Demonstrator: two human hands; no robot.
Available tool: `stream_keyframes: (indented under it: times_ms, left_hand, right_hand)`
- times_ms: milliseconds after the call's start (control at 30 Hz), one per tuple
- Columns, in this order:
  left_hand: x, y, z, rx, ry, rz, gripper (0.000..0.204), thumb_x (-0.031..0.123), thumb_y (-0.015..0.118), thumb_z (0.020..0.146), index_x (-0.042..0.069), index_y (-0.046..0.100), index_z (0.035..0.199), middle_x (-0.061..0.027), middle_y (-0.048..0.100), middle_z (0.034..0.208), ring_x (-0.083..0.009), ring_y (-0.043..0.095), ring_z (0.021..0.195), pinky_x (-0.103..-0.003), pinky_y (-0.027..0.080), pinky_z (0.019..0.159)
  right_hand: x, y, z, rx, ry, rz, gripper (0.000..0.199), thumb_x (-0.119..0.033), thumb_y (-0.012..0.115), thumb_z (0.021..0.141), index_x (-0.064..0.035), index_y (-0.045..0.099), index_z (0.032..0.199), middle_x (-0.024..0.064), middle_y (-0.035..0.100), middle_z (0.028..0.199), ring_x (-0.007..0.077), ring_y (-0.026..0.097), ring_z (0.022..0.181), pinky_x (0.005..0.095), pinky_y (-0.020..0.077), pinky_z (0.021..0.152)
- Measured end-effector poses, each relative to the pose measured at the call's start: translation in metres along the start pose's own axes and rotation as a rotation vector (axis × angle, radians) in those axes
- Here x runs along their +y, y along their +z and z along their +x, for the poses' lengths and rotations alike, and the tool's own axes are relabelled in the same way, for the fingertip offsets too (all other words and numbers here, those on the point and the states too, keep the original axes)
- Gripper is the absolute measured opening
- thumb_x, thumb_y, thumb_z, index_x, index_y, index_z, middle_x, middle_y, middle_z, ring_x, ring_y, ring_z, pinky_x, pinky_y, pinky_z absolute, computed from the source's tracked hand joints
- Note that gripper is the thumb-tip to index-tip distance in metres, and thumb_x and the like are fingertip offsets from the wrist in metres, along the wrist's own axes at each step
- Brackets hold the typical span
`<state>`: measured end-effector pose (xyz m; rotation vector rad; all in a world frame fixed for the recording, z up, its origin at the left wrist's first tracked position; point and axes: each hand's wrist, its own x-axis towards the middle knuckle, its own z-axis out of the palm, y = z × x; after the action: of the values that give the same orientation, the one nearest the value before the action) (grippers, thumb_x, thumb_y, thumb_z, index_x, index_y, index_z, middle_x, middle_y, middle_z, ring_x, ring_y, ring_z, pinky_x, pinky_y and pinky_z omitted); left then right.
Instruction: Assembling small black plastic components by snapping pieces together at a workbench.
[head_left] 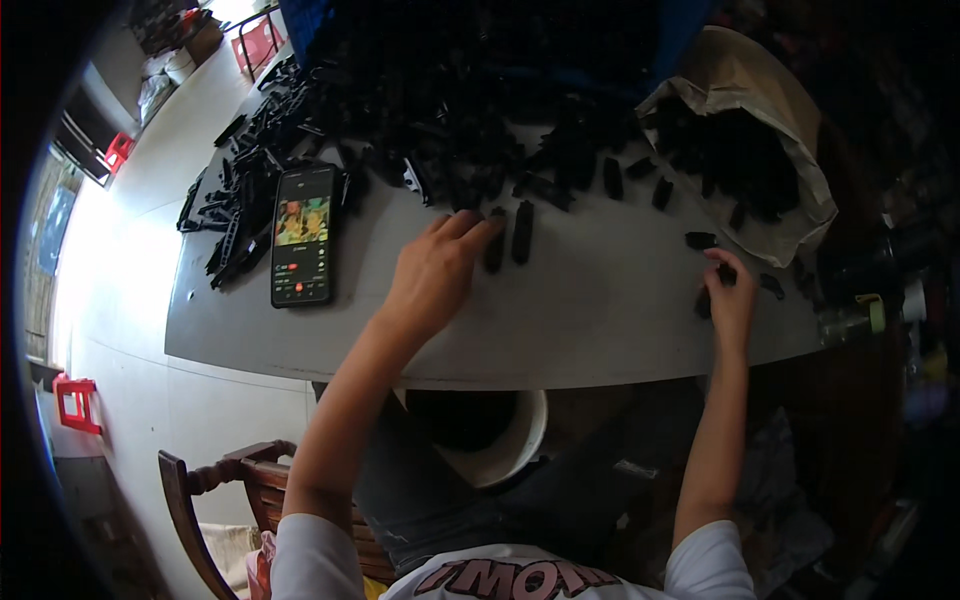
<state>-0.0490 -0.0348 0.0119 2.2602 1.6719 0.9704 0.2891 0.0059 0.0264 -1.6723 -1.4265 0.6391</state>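
Two long black pieces stand side by side near the middle of the frame, lengthwise up the frame: the left piece [495,252] at our left hand [436,270], the right piece [522,233] just beside it, apart from our fingers. Left-hand fingers are bent with the tips at the upper end of the left piece; we can't tell if they pinch it or just rest there.

Our right hand [735,292] is right of centre, fingers curled. A dark piece [703,303] shows at its left edge, partly hidden; can't tell if we're gripping it. A short black piece [702,240] lies just above those fingertips.

All this is on the grey table [560,340]. Black phone [303,240] lies left of our left hand, screen lit. Big heap of black parts [400,125] runs across the upper left and upper middle, blue container [683,40] behind it at the top. Paper bag [790,90] at upper right, mouth toward us, black parts inside.

Below the table edge: white bucket [535,440] with dark contents between our legs. Wooden chair [180,510] at lower left, red stool [75,403] at far left.
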Motion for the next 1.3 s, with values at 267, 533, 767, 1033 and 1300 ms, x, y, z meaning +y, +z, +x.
stream_keyframes:
  times_ms: [267,533,767,1033,1300]
  left_hand:
    - [-0.015,0.006,0.009,0.051,0.12,0.167,0.042,-0.005,0.049,0.071,0.013,0.06,0.108,-0.0069,0.057,0.107,-0.0272,0.054,0.099,-0.036,0.049,0.077]
    - [-0.013,0.0,-0.004,-0.096,0.303,0.257,0.024,0.006,0.054,0.075,0.01,0.06,0.097,-0.0073,0.058,0.099,-0.0243,0.054,0.097,-0.034,0.046,0.079]
    - [0.012,-0.008,-0.038,-0.2,-0.137,-0.42,0.035,0.012,0.067,0.075,0.004,0.052,0.105,-0.0114,0.059,0.095,-0.0309,0.059,0.085,-0.038,0.048,0.071]
    - [0.054,-0.014,-0.063,-0.179,-0.146,-0.659,0.051,0.032,0.062,0.084,0.001,0.039,0.118,-0.0223,0.057,0.089,-0.0426,0.057,0.082,-0.042,0.046,0.07]
    - [0.058,-0.014,-0.072,-0.273,-0.113,-0.583,0.047,0.025,0.062,0.083,-0.002,0.042,0.117,-0.0231,0.057,0.093,-0.0422,0.056,0.085,-0.042,0.045,0.07]
  right_hand:
    - [0.012,0.006,0.051,-0.07,-0.188,-1.177,0.029,-0.009,0.06,0.082,-0.0103,0.062,0.111,0.0143,0.064,0.101,0.0296,0.063,0.087,0.0393,0.0496,0.073]
    - [0.005,0.018,0.007,-0.089,-0.404,-0.422,0.027,-0.018,0.059,0.087,-0.0063,0.059,0.111,0.0134,0.059,0.108,0.0261,0.059,0.09,0.036,0.0465,0.077]
    - [-0.048,0.045,-0.058,-0.493,-0.034,0.127,0.022,-0.014,0.059,0.087,-0.0045,0.057,0.107,0.0087,0.061,0.096,0.0191,0.059,0.074,0.0322,0.047,0.068]
    - [-0.096,0.061,-0.099,-0.768,-0.632,-0.23,0.025,-0.002,0.069,0.068,-0.0038,0.062,0.091,0.0099,0.06,0.084,0.0273,0.061,0.074,0.0345,0.047,0.064]
    - [-0.091,0.053,-0.108,-0.64,-0.397,-0.013,0.023,-0.009,0.074,0.067,0.0017,0.06,0.082,0.0092,0.059,0.073,0.0198,0.06,0.067,0.0285,0.0442,0.059]
